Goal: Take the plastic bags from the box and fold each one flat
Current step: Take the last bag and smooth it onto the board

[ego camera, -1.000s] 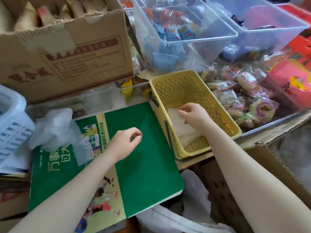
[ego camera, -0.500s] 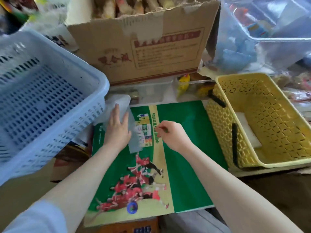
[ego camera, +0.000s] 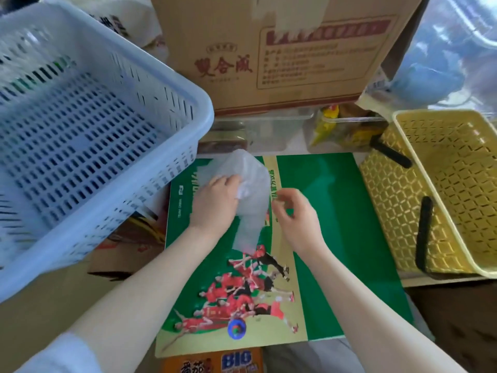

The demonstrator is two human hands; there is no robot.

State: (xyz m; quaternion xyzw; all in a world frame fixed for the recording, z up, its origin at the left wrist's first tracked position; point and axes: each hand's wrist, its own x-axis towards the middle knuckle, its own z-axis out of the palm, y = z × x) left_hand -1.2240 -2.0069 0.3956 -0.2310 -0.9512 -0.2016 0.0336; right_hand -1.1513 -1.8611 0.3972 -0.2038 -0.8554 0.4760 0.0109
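Since the earlier frame our left hand [ego camera: 215,201] has curled its fingers into the clear plastic bag [ego camera: 248,195] it had pressed flat, bunching it on the green board [ego camera: 336,211]. Our right hand [ego camera: 294,211] sits just beside the bag's right edge, fingers bent; we cannot tell whether it pinches the film. Nearby stands the yellow basket [ego camera: 441,195].

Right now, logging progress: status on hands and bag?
Left hand holds bag on green board. Right hand beside it, grip unclear. Nothing in the way.
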